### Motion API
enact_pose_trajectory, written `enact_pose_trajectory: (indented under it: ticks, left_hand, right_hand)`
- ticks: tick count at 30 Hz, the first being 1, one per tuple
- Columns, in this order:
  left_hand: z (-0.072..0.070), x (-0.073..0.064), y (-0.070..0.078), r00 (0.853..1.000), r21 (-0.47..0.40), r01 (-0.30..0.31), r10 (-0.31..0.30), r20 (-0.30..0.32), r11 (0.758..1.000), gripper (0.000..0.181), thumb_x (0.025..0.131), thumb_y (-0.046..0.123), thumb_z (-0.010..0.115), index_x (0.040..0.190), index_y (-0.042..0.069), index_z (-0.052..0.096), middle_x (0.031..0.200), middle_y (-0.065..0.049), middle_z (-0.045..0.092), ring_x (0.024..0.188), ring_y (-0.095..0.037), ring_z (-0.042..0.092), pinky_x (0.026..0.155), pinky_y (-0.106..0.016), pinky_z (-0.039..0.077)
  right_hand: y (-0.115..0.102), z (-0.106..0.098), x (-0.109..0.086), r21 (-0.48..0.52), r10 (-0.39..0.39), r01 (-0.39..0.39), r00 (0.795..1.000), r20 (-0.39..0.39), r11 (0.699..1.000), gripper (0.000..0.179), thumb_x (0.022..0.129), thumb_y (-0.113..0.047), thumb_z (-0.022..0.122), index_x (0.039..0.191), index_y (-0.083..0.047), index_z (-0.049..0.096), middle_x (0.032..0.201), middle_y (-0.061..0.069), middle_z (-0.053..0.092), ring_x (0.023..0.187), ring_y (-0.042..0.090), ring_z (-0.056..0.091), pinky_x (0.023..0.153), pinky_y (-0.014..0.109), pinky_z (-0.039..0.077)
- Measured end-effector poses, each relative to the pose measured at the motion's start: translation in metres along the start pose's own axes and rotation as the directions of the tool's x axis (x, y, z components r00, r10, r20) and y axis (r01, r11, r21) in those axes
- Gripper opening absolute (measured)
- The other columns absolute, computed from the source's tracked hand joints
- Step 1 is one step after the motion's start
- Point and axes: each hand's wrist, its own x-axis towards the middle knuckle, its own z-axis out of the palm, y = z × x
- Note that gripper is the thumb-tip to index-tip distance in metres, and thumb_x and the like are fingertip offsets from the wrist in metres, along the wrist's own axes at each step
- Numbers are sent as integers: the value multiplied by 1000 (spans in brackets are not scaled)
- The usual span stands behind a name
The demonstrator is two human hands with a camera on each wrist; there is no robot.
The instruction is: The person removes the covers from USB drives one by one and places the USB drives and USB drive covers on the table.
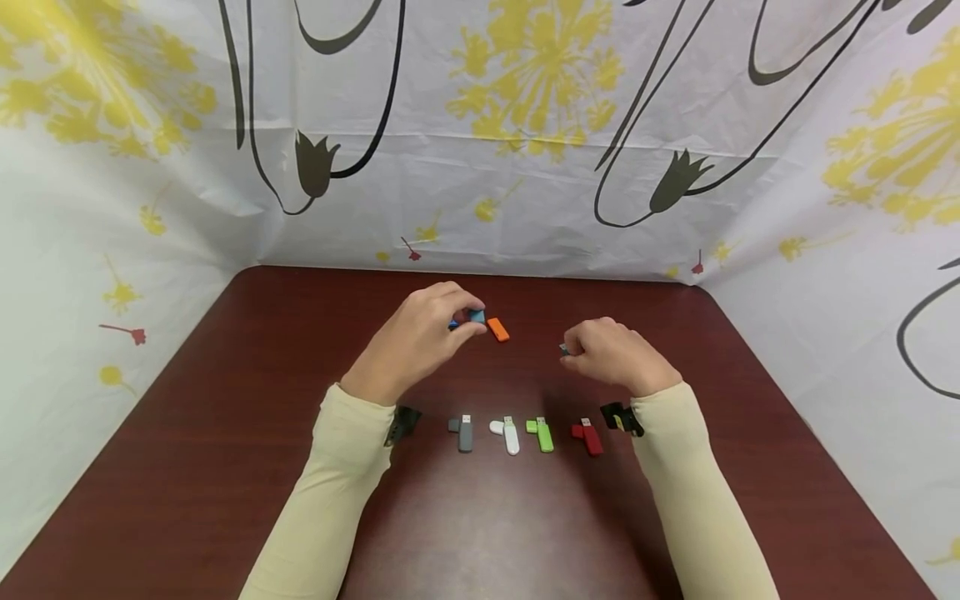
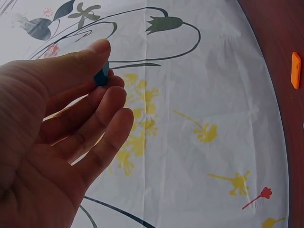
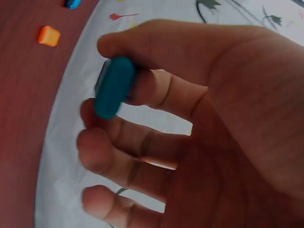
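My left hand (image 1: 420, 337) pinches a small teal cap (image 1: 477, 317) between thumb and fingertips. In the left wrist view the same cap (image 2: 101, 76) is mostly covered by the fingers. To the right, my right hand (image 1: 617, 354) grips a teal USB stick (image 3: 115, 88) between its thumb and fingers, the rounded end facing the right wrist camera. Only a bit of that stick (image 1: 564, 350) shows in the head view. Both hands are raised above the table, well apart. Near the left fingertips lies an orange USB stick (image 1: 498, 330), and a blue one (image 1: 453, 323) is partly hidden behind that hand.
Across the middle of the dark red table (image 1: 187, 433) runs a row of uncapped USB sticks: grey (image 1: 466, 435), white (image 1: 512, 437), green (image 1: 544, 436) and red (image 1: 592, 438). Each has its cap at its left. Patterned white sheeting (image 1: 450, 192) surrounds the table's back and sides.
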Motion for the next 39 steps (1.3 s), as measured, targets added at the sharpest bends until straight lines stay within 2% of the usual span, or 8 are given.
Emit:
enact_pose_trajectory:
  ticks: [3, 8, 12, 17, 20, 26, 39]
  left_hand:
    - [0, 0, 1, 1000, -6, 7, -7, 5, 1000, 22, 96, 13, 84, 114, 1, 79, 108, -9, 75, 91, -19, 72, 83, -32, 63]
    - [0, 1, 2, 999, -7, 25, -25, 20, 1000, 22, 98, 14, 82, 116, 1, 79, 108, -8, 75, 92, -19, 71, 83, -31, 62]
    - [1, 1, 2, 999, -6, 27, -27, 24, 1000, 22, 98, 14, 82, 116, 1, 79, 107, -8, 75, 91, -19, 70, 83, -31, 62]
    - [1, 1, 2, 1000, -12, 22, -21, 16, 1000, 23, 97, 14, 83, 115, 1, 79, 108, -8, 75, 91, -19, 70, 82, -31, 62]
    - [1, 1, 2, 1000, -9, 23, -23, 15, 1000, 23, 97, 14, 83, 116, 1, 79, 108, -8, 75, 91, -18, 70, 82, -31, 62]
    - [1, 2, 3, 999, -3, 34, -34, 29, 999, 23, 98, 15, 82, 117, 2, 79, 109, -7, 75, 92, -18, 70, 83, -31, 61]
    - [2, 2, 4, 999, -3, 21, -21, 25, 1000, 23, 97, 14, 83, 116, 1, 79, 108, -7, 75, 90, -18, 68, 81, -30, 59]
  right_hand:
    - [8, 6, 5, 34, 2, -4, 998, 61, 999, 50, 100, -9, 70, 62, -20, 40, 60, -7, 29, 57, 10, 28, 57, 29, 27]
    - [20, 17, 14, 39, 4, -9, 990, 139, 999, 44, 97, -5, 69, 62, -18, 46, 60, -8, 34, 58, 9, 30, 60, 28, 30]
    - [27, 26, 19, 66, 58, -73, 974, 217, 995, 38, 96, -3, 66, 62, -15, 55, 59, -6, 43, 55, 9, 39, 59, 27, 38]
    - [32, 37, 24, 118, 128, -168, 948, 292, 979, 43, 92, 3, 56, 56, -19, 45, 55, -4, 39, 49, 10, 37, 49, 24, 35]
    - [33, 41, 26, 123, 147, -194, 939, 312, 973, 43, 91, 5, 55, 55, -18, 45, 54, -4, 39, 47, 9, 36, 47, 21, 33]
    - [35, 45, 29, 111, 177, -225, 927, 332, 968, 39, 94, 3, 57, 58, -11, 57, 53, -3, 44, 46, 9, 39, 45, 20, 34]
    - [39, 47, 33, 18, 172, -187, 933, 317, 982, 39, 96, -2, 61, 58, -10, 61, 53, -2, 48, 49, 10, 46, 51, 24, 41]
